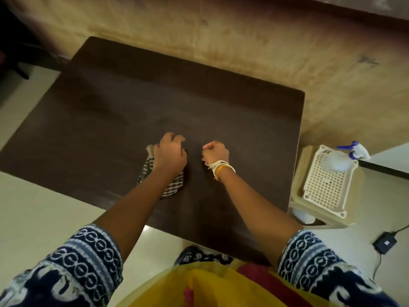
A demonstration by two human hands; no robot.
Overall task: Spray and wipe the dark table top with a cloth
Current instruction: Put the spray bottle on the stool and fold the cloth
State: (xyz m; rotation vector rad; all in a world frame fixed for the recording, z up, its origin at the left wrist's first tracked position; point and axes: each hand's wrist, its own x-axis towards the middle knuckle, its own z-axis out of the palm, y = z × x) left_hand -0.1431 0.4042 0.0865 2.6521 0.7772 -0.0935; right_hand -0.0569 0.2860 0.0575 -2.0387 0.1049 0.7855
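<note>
While the left hand (170, 155) presses down on a crumpled striped grey-and-white cloth (170, 185), its fingers are bent over the fabric's far end and hold it against the dark brown rectangular wooden table top (110, 111). The cloth lies near the middle of the tabletop's near half, somewhat closer to the near edge than to the far one, trailing back under the wrist. Just beside it, toward the right edge, the right hand (215, 152) rests on bare wood with its fingers curled into a loose fist that holds nothing; white and yellow thread bands (220, 168) circle its wrist. The two hands are near each other but apart.

Wide bare surface stretches from the cloth to the left edge and up to the far edge and both far corners. The strip between the right hand and the right edge is narrower.

Off the right edge, a beige plastic stool (309, 209) stands close beside the table, carrying a white perforated plastic basket (323, 187). A translucent spray bottle with a blue-and-white trigger head (345, 158) lies in the basket's far end. A small black adapter with a cable (384, 242) sits on the pale floor beyond the near right corner.
</note>
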